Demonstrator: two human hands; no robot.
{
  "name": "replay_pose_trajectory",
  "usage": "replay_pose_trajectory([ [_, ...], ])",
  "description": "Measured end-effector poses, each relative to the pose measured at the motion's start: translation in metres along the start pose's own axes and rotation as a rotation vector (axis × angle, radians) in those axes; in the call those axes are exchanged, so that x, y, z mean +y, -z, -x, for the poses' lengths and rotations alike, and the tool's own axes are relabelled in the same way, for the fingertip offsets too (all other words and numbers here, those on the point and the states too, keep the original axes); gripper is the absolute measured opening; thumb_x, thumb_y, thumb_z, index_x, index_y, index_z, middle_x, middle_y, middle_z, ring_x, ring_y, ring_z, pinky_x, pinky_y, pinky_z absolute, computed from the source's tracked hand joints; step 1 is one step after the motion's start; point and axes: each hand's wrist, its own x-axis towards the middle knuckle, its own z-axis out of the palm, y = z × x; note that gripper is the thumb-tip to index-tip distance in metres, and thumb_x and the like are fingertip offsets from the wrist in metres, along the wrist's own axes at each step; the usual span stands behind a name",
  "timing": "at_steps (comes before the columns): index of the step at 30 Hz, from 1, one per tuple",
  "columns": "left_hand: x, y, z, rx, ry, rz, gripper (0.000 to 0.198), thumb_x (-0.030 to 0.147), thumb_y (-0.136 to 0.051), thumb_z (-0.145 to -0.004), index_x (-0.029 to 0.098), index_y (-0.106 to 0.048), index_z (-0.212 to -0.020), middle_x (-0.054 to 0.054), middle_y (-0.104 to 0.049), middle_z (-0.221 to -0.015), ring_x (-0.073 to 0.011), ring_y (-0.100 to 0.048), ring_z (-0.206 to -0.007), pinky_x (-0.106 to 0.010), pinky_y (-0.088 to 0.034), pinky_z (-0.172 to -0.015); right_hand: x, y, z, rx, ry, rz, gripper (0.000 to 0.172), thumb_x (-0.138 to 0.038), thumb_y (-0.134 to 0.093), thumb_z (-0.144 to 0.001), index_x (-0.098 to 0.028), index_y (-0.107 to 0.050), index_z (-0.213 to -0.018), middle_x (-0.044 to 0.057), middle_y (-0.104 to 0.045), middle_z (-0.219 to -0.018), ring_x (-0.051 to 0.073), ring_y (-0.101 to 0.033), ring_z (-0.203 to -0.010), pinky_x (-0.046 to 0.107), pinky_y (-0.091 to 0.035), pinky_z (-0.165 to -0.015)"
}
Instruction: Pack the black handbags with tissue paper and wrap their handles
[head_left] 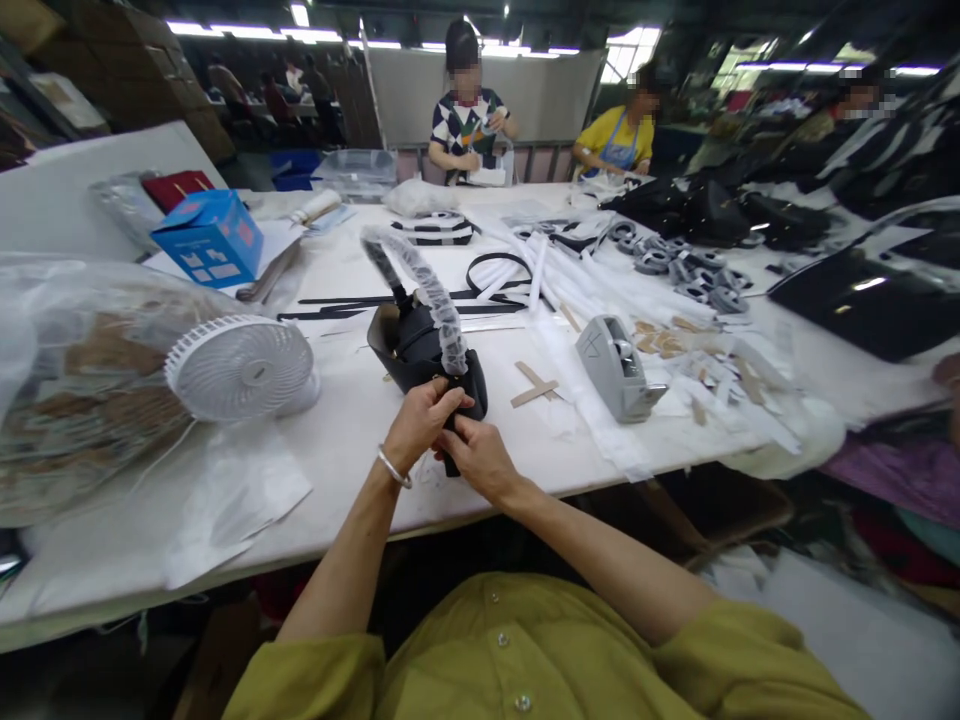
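Observation:
A black handbag [409,345] stands on the table in front of me, its near end turned toward my body. Its raised handle [431,285] is wrapped in crinkled clear plastic. My left hand [426,422] is closed on the near end of the bag, just below the foot of the handle. Lower down, my right hand [484,458] pinches the same end, close beside the left. A short dark strap end [451,466] hangs beneath the fingers. The fingertips overlap, so the exact part gripped is partly hidden.
A white fan [244,368] and a blue box [210,238] stand at left. To the right are crossed brown strips [535,384], a grey tape dispenser [616,368] and paper scraps. Black straps [345,302] lie behind the bag. Two people [469,125] work across the table.

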Motion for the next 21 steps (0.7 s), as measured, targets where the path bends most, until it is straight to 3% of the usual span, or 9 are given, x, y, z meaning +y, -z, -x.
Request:
replay_pose_trajectory([
  [4,0.004,0.011,-0.001,0.004,-0.082,-0.113,0.027,0.042,-0.061,-0.08,0.016,-0.068,-0.074,-0.006,-0.072,-0.081,-0.0198,-0.066,-0.08,-0.028,-0.052,-0.073,0.003,0.007,0.0,-0.123,0.075,0.106,0.014,-0.029,-0.062,-0.084,-0.021,-0.067,-0.074,-0.002,-0.07,-0.072,0.014,-0.063,-0.065,0.024,-0.047,-0.062],
  [6,0.0,0.014,0.002,0.044,-0.029,-0.019,0.031,0.045,-0.061,-0.08,0.015,-0.066,-0.077,-0.007,-0.072,-0.082,-0.0207,-0.067,-0.08,-0.031,-0.054,-0.075,0.006,0.02,0.0,-0.181,0.122,0.152,0.01,-0.026,-0.063,-0.082,-0.023,-0.072,-0.084,-0.002,-0.073,-0.083,0.015,-0.065,-0.075,0.025,-0.049,-0.071],
  [8,-0.007,0.015,0.007,0.06,0.052,0.125,0.035,0.049,-0.06,-0.08,0.014,-0.063,-0.083,-0.006,-0.07,-0.08,-0.0188,-0.066,-0.071,-0.032,-0.056,-0.068,0.012,0.044,-0.001,-0.131,0.117,0.193,0.014,-0.027,-0.063,-0.082,-0.025,-0.074,-0.089,-0.001,-0.074,-0.09,0.016,-0.067,-0.082,0.027,-0.049,-0.078],
  [14,-0.021,0.005,0.013,0.077,0.067,0.295,0.036,0.05,-0.062,-0.081,0.015,-0.06,-0.092,0.003,-0.057,-0.066,-0.0079,-0.049,-0.046,-0.019,-0.041,-0.042,0.038,0.153,-0.01,0.297,-0.087,0.383,0.019,-0.038,-0.066,-0.076,-0.021,-0.075,-0.079,0.002,-0.073,-0.076,0.02,-0.067,-0.074,0.033,-0.052,-0.074],
  [17,-0.024,-0.002,0.012,0.107,0.053,0.335,0.036,0.051,-0.062,-0.082,0.016,-0.061,-0.091,0.004,-0.056,-0.065,-0.0071,-0.047,-0.046,-0.018,-0.038,-0.041,0.041,0.203,-0.012,0.482,-0.091,0.465,0.02,-0.039,-0.071,-0.071,-0.021,-0.075,-0.076,0.003,-0.073,-0.074,0.021,-0.066,-0.071,0.036,-0.054,-0.07],
  [21,-0.029,-0.005,0.018,0.138,0.059,0.331,0.037,0.049,-0.065,-0.082,0.015,-0.062,-0.095,0.002,-0.061,-0.071,-0.0095,-0.056,-0.056,-0.021,-0.048,-0.053,0.031,0.25,-0.006,0.836,-0.031,0.278,0.032,-0.045,-0.074,-0.067,-0.016,-0.073,-0.081,0.004,-0.069,-0.072,0.02,-0.064,-0.063,0.03,-0.053,-0.048],
])
